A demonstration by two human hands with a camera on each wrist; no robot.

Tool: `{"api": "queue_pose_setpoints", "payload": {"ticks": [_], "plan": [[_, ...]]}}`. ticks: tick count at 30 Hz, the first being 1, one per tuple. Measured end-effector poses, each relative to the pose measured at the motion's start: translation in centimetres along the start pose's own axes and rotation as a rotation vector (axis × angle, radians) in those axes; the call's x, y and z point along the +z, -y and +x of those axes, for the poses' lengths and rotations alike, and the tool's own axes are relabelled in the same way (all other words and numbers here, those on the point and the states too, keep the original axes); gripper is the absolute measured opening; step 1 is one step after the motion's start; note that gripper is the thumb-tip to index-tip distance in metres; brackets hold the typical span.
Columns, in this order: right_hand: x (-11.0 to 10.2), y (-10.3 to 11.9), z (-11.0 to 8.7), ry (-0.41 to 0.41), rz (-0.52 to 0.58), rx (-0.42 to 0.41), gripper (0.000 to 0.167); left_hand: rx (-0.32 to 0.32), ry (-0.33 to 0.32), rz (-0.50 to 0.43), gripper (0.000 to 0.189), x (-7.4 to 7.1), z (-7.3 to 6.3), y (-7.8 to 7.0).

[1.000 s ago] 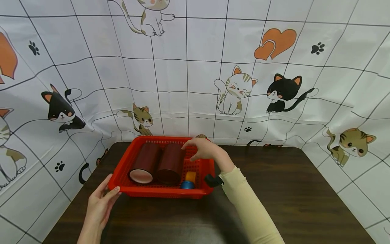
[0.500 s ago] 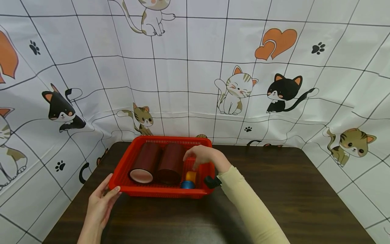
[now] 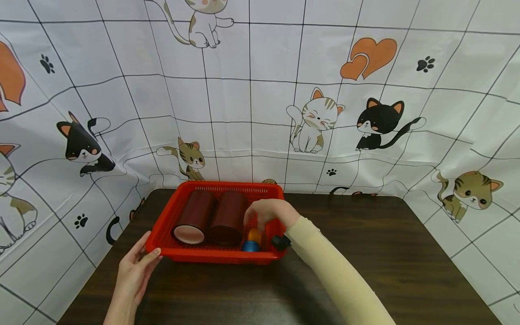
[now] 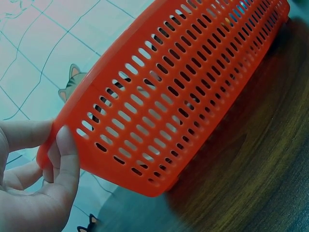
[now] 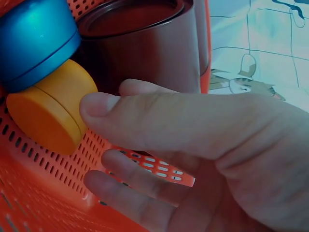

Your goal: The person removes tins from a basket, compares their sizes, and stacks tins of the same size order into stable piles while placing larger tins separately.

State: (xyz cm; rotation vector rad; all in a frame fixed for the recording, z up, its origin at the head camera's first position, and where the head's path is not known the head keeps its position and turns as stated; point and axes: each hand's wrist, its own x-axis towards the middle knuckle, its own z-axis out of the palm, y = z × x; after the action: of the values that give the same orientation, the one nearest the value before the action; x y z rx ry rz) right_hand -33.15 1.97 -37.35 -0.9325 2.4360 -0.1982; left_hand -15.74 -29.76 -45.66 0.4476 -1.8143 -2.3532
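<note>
A red plastic basket (image 3: 215, 256) with slotted walls stands on the dark wooden table. My left hand (image 3: 132, 271) grips its near left corner, thumb on one side of the rim and fingers on the other. Inside lie two dark brown cylinders (image 3: 230, 212) side by side; the left one shows a pale round end. My right hand (image 3: 271, 212) reaches into the right part of the basket. In the right wrist view its thumb tip is right at the edge of a small yellow round container (image 5: 50, 108), fingers spread below. A blue round container (image 5: 38, 41) sits against the yellow one.
A white sheet (image 3: 268, 108) with black grid lines and printed cats hangs behind and beside the table. The wooden tabletop (image 3: 365, 253) extends to the right of the basket and in front of it.
My right hand has come lower and nearer inside the basket, from above its far right part to the yellow container. The left hand keeps its grip on the basket corner.
</note>
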Motion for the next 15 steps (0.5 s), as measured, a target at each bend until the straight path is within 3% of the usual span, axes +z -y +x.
{"api": "queue_pose_setpoints", "payload": {"ticks": [7,15], "plan": [[0.1,-0.1,0.8,0.079,0.089,0.028,0.039,-0.003,-0.008,0.009,0.077,0.1,0.0,-0.1],[0.2,0.0,1.4,0.173,0.070,0.047,0.042,-0.003,-0.005,0.003,0.077,0.0,0.0,0.0]]}}
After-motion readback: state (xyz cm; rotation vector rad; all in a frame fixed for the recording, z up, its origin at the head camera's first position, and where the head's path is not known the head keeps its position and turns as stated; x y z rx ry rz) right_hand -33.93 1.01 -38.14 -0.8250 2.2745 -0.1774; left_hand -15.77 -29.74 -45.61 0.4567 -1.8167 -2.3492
